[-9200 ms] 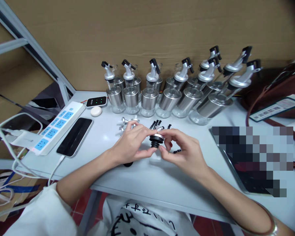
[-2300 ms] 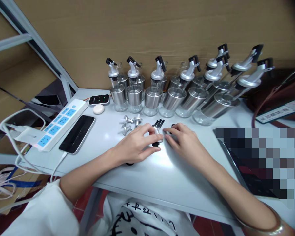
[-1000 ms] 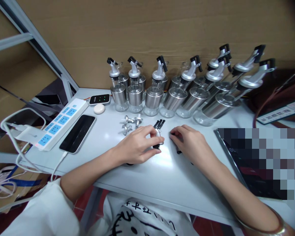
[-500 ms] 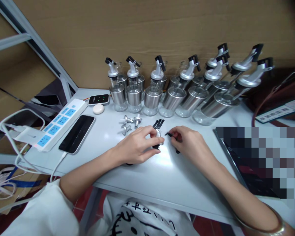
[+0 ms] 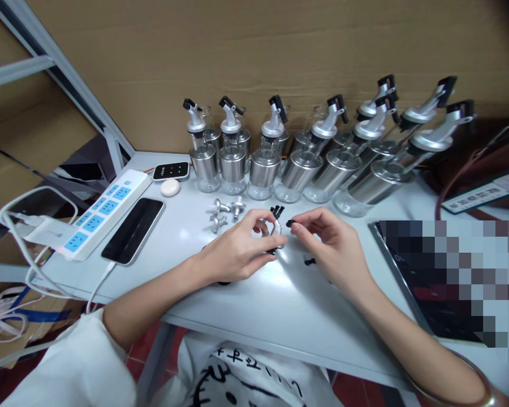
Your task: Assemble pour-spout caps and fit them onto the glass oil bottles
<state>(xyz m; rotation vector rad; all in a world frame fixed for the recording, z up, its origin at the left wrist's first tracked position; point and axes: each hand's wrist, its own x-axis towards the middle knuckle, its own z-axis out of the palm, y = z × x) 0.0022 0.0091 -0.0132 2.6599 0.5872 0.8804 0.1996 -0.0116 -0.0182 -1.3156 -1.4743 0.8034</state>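
Now, mid-frame, a silver spout (image 5: 277, 229) is being gripped by the left hand (image 5: 237, 246) while a black piece (image 5: 289, 224) is being pinched just beside it by the right hand (image 5: 339, 246).

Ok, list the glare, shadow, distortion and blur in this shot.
Head view, middle: pale glare on the table, soft shadow by the right hand; the black piece it pinches lacks clear detail.
Head view, right: bottles lean and stretch, likely lens distortion; tablet mostly pixelated.
Head view, top right: dark corner.
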